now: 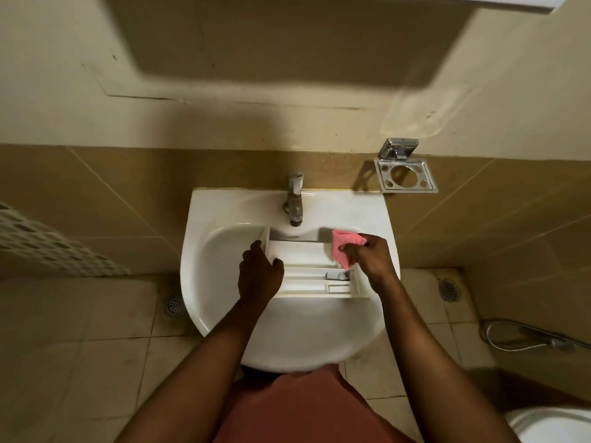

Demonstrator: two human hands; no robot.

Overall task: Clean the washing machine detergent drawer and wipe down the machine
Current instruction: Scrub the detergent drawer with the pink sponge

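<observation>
Detergent drawer (303,254) lies in a white sink (287,346) below the tap (295,199); left hand (259,276) fingers curl round its left end, right hand (372,254) fingers pinch a pink cloth (343,247) over its far right corner.

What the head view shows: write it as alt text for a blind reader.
A person holds a white detergent drawer in a white sink, the left hand gripping its left end while the right hand pinches a pink cloth at its right side. A chrome tap stands at the sink's back edge.
</observation>
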